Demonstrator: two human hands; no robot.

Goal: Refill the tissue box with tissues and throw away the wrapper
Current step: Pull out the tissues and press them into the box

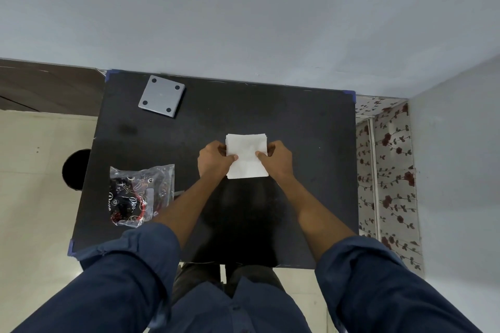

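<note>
A white stack of tissues (246, 154) sits at the middle of the black table (311, 170). My left hand (213, 159) grips its left edge and my right hand (276, 161) grips its right edge, thumbs on top. The empty clear plastic wrapper (140, 193) with black and red print lies crumpled on the table to the left of my left forearm. A grey square tissue box (161, 96) rests upside down at the far left corner, its four dark feet facing up. The space below the tissue stack is hidden.
A round black bin (75, 170) stands on the pale tiled floor just left of the table. A wall runs behind the table. A floral-patterned cloth surface (387, 170) borders the table's right side.
</note>
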